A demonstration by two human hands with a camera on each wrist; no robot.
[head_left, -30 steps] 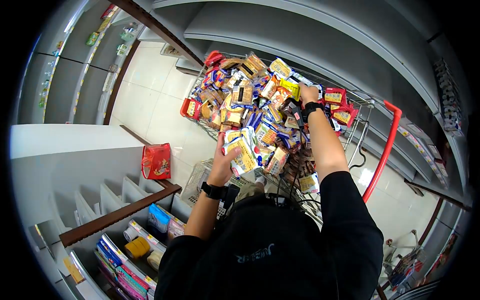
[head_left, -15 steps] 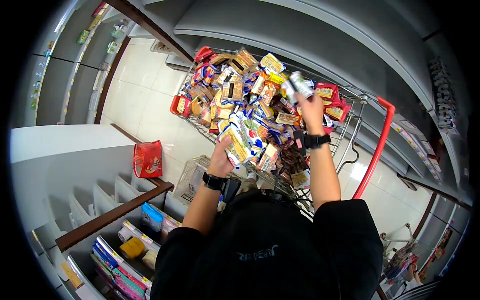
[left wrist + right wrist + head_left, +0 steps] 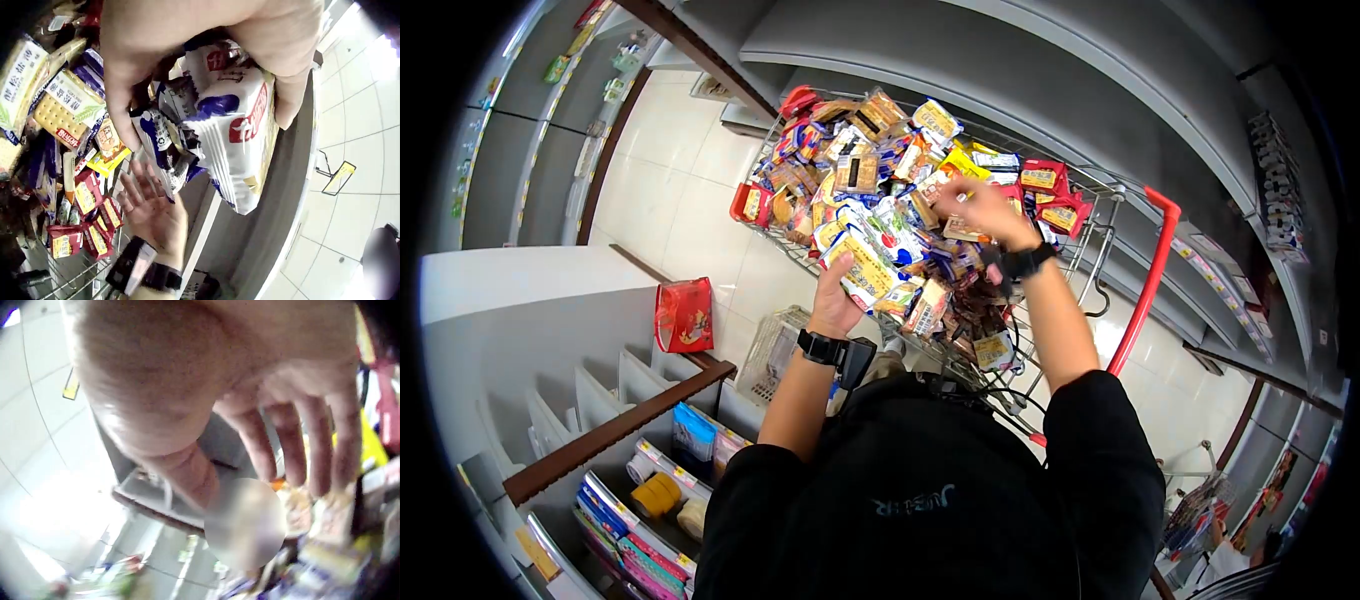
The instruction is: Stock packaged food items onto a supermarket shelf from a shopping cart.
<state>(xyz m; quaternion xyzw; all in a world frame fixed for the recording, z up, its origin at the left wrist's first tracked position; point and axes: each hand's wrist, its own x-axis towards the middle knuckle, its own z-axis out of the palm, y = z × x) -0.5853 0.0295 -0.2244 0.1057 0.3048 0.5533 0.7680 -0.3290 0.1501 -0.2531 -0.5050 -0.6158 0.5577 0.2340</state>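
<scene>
In the head view my left hand (image 3: 837,300) grips a stack of white, yellow and blue biscuit packs (image 3: 862,272) over the cart's near side. The left wrist view shows the fingers and thumb of that hand (image 3: 212,44) curled round crinkled white packs (image 3: 231,131). My right hand (image 3: 990,212) is above the middle of the heap, holding nothing visible. Its palm and spread fingers (image 3: 153,203) show below the held packs in the left wrist view. From the right wrist, the hand (image 3: 212,381) has its fingers extended over blurred packs (image 3: 334,519).
The heaped wire cart has a red handle (image 3: 1150,280) at right. Grey shelves (image 3: 1000,60) run behind it. A red bag (image 3: 683,315) and a light basket (image 3: 772,350) stand at left on the floor. A shelf unit with stationery (image 3: 640,540) is at lower left.
My right hand has let go of a blurred white pack and moved left, towards the held stack. My left hand still holds its packs. The whole scene has shifted slightly left in view.
</scene>
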